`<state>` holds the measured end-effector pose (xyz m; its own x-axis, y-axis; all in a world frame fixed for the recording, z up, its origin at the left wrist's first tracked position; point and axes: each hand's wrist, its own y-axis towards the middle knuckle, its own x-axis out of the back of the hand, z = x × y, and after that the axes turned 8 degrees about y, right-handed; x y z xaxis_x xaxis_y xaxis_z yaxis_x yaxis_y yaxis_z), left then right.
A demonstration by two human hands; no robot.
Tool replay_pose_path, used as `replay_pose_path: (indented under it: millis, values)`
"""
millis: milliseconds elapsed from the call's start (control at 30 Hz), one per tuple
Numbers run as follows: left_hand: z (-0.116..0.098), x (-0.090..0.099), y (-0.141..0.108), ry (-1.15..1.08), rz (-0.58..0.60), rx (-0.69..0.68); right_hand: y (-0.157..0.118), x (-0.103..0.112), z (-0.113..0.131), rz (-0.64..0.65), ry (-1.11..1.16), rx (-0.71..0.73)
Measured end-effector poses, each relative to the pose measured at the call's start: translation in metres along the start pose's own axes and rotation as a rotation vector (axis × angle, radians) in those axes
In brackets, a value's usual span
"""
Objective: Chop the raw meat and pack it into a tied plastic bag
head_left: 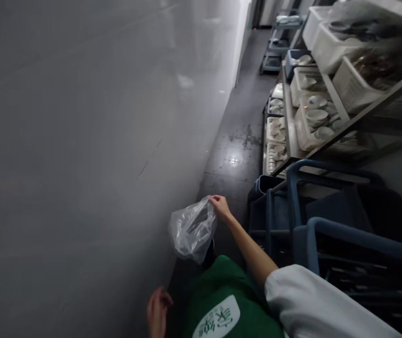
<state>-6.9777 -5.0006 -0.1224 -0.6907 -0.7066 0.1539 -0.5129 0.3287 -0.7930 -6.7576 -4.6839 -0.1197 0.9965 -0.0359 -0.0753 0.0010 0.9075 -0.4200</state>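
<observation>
While metal shelving (292,134) at upper right carries white plastic baskets (306,129) of round, glossy bowls (316,116), a clear, crinkled plastic bag (193,230) hangs at lower centre, its rim pinched in the closed grip of the right hand (220,206). The left hand (158,312), lower down, has loosely curled fingers, holding nothing visible.

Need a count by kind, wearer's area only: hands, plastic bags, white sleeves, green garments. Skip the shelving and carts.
Right hand and left hand: 2
Clear plastic bag, held by the right: 1
White sleeve: 1
Green garment, with a white printed patch: 1
Total: 5, patch not counted separately
</observation>
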Motion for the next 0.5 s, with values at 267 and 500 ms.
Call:
replay_pose_path:
  millis: [267, 500]
  values:
    - [-0.271, -0.325, 0.076, 0.377, 0.926, -0.109, 0.157, 0.054, 0.132, -0.011, -0.121, 0.214]
    - [-0.413, -0.615, 0.169, 0.802, 0.918, -0.177, 0.347, 0.137, 0.188, -0.178, -0.297, 0.009]
